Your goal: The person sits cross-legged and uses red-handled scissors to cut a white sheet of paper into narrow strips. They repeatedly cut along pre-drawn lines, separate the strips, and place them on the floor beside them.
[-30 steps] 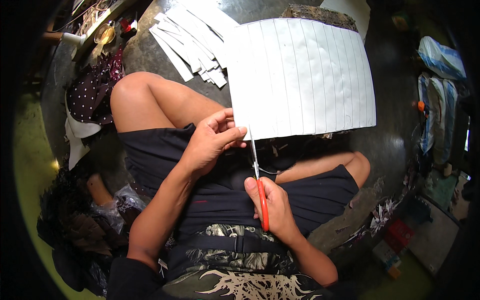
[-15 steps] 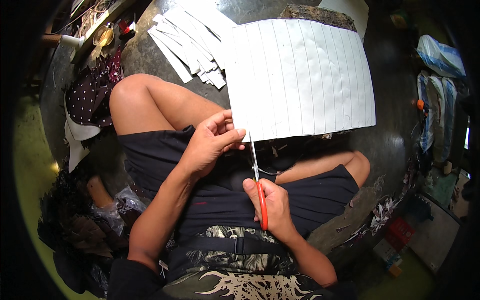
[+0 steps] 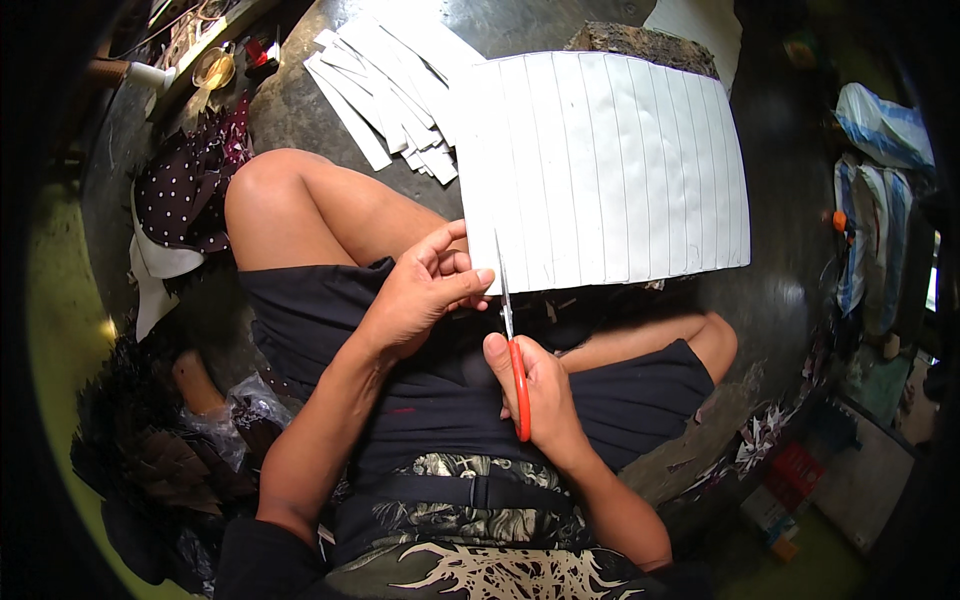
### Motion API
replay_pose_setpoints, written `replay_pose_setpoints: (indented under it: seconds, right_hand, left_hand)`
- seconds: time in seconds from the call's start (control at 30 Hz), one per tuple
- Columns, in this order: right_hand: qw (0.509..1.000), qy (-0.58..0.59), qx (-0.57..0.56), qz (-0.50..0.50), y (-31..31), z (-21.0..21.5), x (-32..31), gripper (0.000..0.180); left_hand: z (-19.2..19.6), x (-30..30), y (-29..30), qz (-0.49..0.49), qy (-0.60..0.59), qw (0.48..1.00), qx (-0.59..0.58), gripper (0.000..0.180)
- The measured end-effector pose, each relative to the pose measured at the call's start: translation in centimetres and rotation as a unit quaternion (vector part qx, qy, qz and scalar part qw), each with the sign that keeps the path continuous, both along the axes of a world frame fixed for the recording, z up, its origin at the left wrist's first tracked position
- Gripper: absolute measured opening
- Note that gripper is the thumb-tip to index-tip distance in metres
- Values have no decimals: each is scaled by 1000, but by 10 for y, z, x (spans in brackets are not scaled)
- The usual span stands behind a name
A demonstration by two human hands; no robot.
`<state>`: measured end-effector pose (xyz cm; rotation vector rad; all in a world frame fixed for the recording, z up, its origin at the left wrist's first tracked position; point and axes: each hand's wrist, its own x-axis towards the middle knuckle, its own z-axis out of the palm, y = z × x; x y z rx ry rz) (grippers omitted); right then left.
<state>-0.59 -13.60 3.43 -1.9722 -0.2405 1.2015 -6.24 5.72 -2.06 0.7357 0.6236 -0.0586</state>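
Observation:
A large white sheet (image 3: pixel 610 170) ruled with several long lines lies in front of me, its near left corner pinched between the thumb and fingers of my left hand (image 3: pixel 440 275). My right hand (image 3: pixel 545 390) grips a pair of scissors (image 3: pixel 521 390) with red handles. Their metal blades reach over the sheet's near edge, close beside my left thumb, along the first ruled line. Part of the lower blade is hidden by the sheet.
White cut strips (image 3: pixel 390 100) lie in a loose pile beyond my left knee. Behind the sheet is a rough wooden block (image 3: pixel 645 45). Dark polka-dot cloth (image 3: pixel 185 190) rests at the left, and blue-striped white sacks (image 3: pixel 880 230) stand at the right. Dark scraps (image 3: pixel 160 460) are heaped at lower left.
The scissors and my right hand have moved forward, so the blades reach farther over the sheet. My left hand keeps its pinch on the corner. The view has shifted slightly.

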Motion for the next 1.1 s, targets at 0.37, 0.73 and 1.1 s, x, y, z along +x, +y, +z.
replay_pose_setpoints:
  seconds: [0.37, 0.73, 1.1]
  right_hand:
    - [1000, -6, -1, -7, 2, 4, 0, 60]
    - [1000, -13, -2, -28, 26, -2, 13, 67]
    - [1000, -4, -11, -8, 43, -4, 30, 65]
  left_hand:
    - [-3, 12, 5, 71, -1, 997, 4, 59]
    - [-3, 11, 4, 78, -11, 997, 25, 62]
    - [-3, 8, 10, 69, -26, 997, -4, 71]
